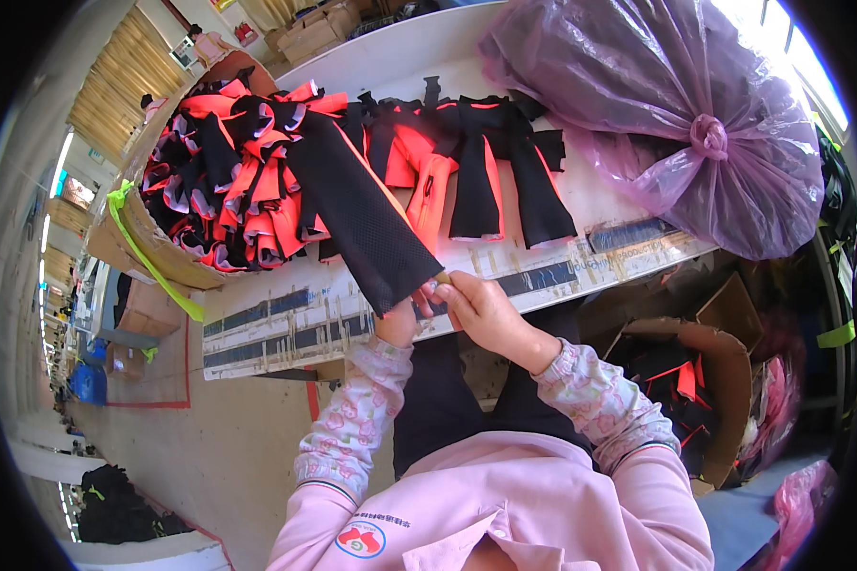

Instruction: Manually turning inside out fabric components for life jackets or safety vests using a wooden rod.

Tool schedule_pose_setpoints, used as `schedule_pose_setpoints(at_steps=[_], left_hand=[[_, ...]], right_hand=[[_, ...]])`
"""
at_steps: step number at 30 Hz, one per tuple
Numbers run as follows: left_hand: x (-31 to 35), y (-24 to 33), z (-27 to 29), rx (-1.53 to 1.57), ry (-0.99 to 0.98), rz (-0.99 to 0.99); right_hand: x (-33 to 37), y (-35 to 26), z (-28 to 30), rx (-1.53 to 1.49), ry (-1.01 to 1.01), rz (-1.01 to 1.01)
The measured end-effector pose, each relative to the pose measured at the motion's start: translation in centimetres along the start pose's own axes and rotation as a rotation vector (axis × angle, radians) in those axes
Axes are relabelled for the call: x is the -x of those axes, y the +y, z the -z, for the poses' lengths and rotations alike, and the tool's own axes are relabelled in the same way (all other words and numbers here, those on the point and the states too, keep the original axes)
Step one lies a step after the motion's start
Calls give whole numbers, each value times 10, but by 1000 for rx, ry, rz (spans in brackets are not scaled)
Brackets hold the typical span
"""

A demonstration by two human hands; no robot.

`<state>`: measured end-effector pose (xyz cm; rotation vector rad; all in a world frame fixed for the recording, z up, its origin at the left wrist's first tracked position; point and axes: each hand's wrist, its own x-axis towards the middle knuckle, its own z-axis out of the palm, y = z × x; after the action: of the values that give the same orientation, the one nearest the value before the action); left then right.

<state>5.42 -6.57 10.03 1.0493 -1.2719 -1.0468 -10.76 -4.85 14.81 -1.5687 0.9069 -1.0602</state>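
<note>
A long black mesh fabric piece [360, 214] with an orange edge stretches from the pile toward me, over the table's front edge. My left hand [402, 322] grips its near end from below, with part of the fingers hidden behind the cloth. At the near right corner of the piece, my right hand [490, 319] is closed in a pinch. A small brass-coloured bit shows at its fingertips, too small to name. Behind, similar black and orange fabric pieces [490, 176] lie side by side on the white table [533, 262].
A cardboard box [129, 233] heaped with black and orange pieces stands at the left, a yellow-green strap [152, 257] over its side. A knotted, filled purple plastic bag [676, 124] covers the table's right end. Below right is an open carton [733, 400] with more pieces.
</note>
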Motion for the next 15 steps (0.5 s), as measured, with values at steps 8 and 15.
schedule_pose_setpoints(at_steps=[8, 15], left_hand=[[16, -29, -13, 128, 96, 212], [71, -96, 8, 350, 238, 660]], right_hand=[[14, 27, 7, -12, -117, -270], [97, 57, 97, 85, -490, -782]])
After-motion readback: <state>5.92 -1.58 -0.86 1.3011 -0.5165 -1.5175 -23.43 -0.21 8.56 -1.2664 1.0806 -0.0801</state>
